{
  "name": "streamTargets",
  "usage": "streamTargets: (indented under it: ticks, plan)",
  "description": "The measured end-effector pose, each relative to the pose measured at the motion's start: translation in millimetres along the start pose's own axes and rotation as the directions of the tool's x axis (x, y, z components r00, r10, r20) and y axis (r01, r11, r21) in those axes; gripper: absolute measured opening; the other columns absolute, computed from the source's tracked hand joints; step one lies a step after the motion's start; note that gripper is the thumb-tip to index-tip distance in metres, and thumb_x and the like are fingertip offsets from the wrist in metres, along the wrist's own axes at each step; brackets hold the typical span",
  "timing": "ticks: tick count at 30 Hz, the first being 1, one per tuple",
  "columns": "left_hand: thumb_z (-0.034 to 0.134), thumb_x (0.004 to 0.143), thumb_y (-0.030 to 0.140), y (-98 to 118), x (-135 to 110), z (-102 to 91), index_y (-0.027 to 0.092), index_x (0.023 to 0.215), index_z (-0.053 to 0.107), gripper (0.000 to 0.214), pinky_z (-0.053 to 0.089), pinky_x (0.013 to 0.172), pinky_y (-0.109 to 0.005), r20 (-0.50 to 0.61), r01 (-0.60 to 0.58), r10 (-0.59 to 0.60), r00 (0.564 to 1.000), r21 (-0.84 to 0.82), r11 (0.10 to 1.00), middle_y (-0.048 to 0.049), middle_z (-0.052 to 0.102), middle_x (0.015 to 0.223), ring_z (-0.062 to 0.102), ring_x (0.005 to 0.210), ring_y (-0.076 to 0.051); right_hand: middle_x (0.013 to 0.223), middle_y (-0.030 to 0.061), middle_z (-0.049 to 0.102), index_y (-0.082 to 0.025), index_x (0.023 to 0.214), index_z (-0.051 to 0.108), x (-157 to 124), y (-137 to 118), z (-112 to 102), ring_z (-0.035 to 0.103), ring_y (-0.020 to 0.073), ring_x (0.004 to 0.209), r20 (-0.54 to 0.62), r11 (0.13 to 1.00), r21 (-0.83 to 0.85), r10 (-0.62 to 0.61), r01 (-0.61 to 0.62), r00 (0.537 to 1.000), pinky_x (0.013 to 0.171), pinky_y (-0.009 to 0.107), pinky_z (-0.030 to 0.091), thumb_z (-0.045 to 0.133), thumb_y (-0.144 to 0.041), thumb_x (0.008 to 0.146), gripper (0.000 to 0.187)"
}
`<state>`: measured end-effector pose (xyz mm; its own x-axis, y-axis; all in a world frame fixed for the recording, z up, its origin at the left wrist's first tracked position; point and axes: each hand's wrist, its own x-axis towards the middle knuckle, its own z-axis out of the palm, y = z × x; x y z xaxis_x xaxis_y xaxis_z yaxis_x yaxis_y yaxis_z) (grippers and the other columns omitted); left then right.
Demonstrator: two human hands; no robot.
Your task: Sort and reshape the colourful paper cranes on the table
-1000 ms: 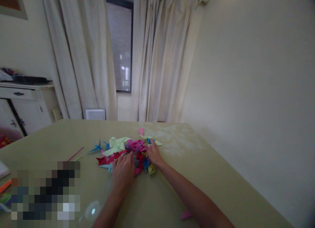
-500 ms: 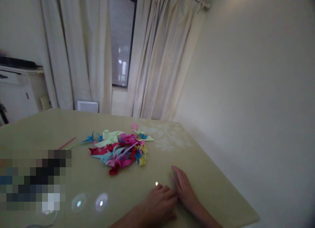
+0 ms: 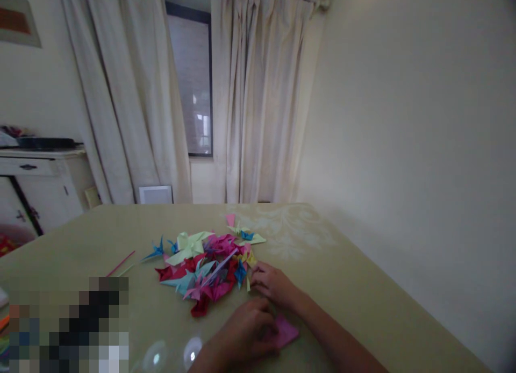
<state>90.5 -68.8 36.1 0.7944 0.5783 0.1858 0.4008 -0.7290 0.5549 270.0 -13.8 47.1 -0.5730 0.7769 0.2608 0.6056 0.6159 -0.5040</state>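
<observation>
A folded piece of pink paper [image 3: 287, 332] lies low on the table, and my left hand [image 3: 248, 327] has its fingers curled onto its left part. My right hand [image 3: 276, 283] reaches past it to the right edge of a heap of folded paper cranes [image 3: 193, 279]. Its fingers are loosely bent and slightly apart, right beside a yellow crane [image 3: 250, 259] and a blue crane [image 3: 240, 272]. Part of the yellow paper is hidden by these fingertips, and contact with it is unclear. Red, magenta, light green and pale blue cranes fill the heap.
A thin pink strip [image 3: 121, 263] and a pale green strip lie left of the heap. A blurred-out patch [image 3: 80, 330] covers the lower left. Curtains [image 3: 266, 104], a window and a white cabinet [image 3: 48, 185] stand behind the table [image 3: 330, 265].
My right hand has moved up and left to the heap's edge. The pink paper now shows beside my left hand, whose fingers have shifted slightly. The view has tilted upward.
</observation>
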Motion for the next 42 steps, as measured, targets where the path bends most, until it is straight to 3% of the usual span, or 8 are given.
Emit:
streamTargets:
  ticks: [4, 9, 14, 22, 27, 31, 35, 42]
  plan:
    - [0.076, 0.087, 0.018, 8.5, 1.1, 6.6, 0.027, 0.100, 0.079, 0.015, 0.050, 0.088, -0.024, 0.015, -0.070, 0.073, 0.997, -0.148, 0.986, -0.0023, 0.072, 0.112, 0.067, 0.104, -0.016, 0.112, 0.0067, 0.066, -0.023, 0.098, 0.072, -34.5, 13.6, -9.3, 0.066, 0.0202, 0.096, -0.233, 0.990, 0.103, 0.119, -0.097, 0.965, 0.088, 0.032, 0.054, 0.058, -0.024, 0.098, 0.015]
    - [0.065, 0.099, 0.025, 20.9, 6.4, 22.6, 0.029, 0.108, 0.077, 0.015, 0.048, 0.096, -0.029, 0.007, -0.138, 0.140, 0.990, -0.088, 0.986, -0.0035, 0.073, 0.116, 0.064, 0.110, -0.018, 0.099, 0.0058, 0.067, -0.022, 0.097, 0.067, -49.2, 25.3, -21.5, 0.062, 0.0172, 0.075, -0.504, 0.957, 0.232, 0.270, -0.172, 0.820, 0.072, 0.029, 0.052, 0.057, -0.041, 0.100, 0.022]
    - [0.064, 0.101, 0.028, 13.9, 10.6, 29.5, 0.028, 0.111, 0.075, 0.015, 0.048, 0.095, -0.034, -0.053, -0.133, 0.138, 0.989, 0.100, 0.986, -0.0051, 0.074, 0.117, 0.065, 0.108, -0.021, 0.065, -0.0054, 0.057, -0.023, 0.095, 0.061, -40.5, 21.4, -17.2, 0.059, 0.0144, 0.054, -0.445, 0.810, 0.562, 0.469, -0.170, 0.763, 0.055, 0.025, 0.046, 0.061, -0.055, 0.095, 0.032]
    - [0.061, 0.101, 0.033, 5.3, 5.1, 23.6, 0.025, 0.119, 0.071, 0.022, 0.055, 0.096, -0.038, -0.194, -0.064, 0.107, 0.975, 0.215, 0.975, -0.0089, 0.074, 0.115, 0.067, 0.107, -0.023, 0.084, 0.0015, 0.072, -0.022, 0.093, 0.065, -40.0, 26.2, -17.6, 0.070, 0.0194, 0.080, -0.493, 0.801, 0.586, 0.471, -0.120, 0.731, 0.076, 0.031, 0.056, 0.064, -0.054, 0.092, 0.032]
    - [0.050, 0.104, 0.025, -7.0, 16.6, 14.8, 0.025, 0.125, 0.069, 0.028, 0.054, 0.100, -0.041, -0.404, 0.123, 0.047, 0.914, 0.384, 0.915, -0.0112, 0.071, 0.125, 0.066, 0.117, -0.026, 0.093, 0.0032, 0.070, -0.022, 0.095, 0.063, -42.0, 42.7, -14.6, 0.069, 0.0198, 0.087, -0.523, 0.819, 0.550, 0.492, -0.166, 0.696, 0.082, 0.033, 0.057, 0.058, -0.048, 0.095, 0.027]
    - [0.051, 0.098, 0.011, -19.3, 45.2, -9.6, 0.021, 0.129, 0.068, 0.036, 0.051, 0.102, -0.049, -0.440, 0.397, -0.134, 0.888, 0.585, 0.708, -0.0135, 0.066, 0.140, 0.060, 0.127, -0.033, 0.109, 0.0066, 0.063, -0.022, 0.096, 0.064, -42.4, 51.6, -12.6, 0.068, 0.0202, 0.096, -0.585, 0.853, 0.508, 0.447, -0.124, 0.677, 0.087, 0.035, 0.059, 0.059, -0.044, 0.095, 0.023]
    - [0.049, 0.094, 0.002, -23.1, 65.7, -19.7, 0.016, 0.117, 0.073, 0.036, 0.051, 0.103, -0.049, -0.360, 0.440, -0.256, 0.897, 0.664, 0.605, -0.0150, 0.070, 0.131, 0.063, 0.123, -0.034, 0.116, 0.0072, 0.057, -0.023, 0.097, 0.064, -45.1, 56.3, -11.3, 0.069, 0.0183, 0.097, -0.567, 0.839, 0.532, 0.451, -0.112, 0.690, 0.088, 0.034, 0.060, 0.059, -0.046, 0.095, 0.024]
    - [0.048, 0.101, 0.010, -25.1, 40.7, 18.9, 0.023, 0.114, 0.072, 0.030, 0.055, 0.104, -0.038, -0.347, 0.222, -0.041, 0.937, 0.499, 0.838, -0.0085, 0.072, 0.123, 0.066, 0.118, -0.024, 0.129, 0.0098, 0.055, -0.021, 0.095, 0.070, -58.7, 57.0, -26.6, 0.066, 0.0212, 0.107, -0.443, 0.934, 0.289, 0.327, -0.212, 0.835, 0.094, 0.038, 0.057, 0.062, -0.024, 0.096, 0.008]
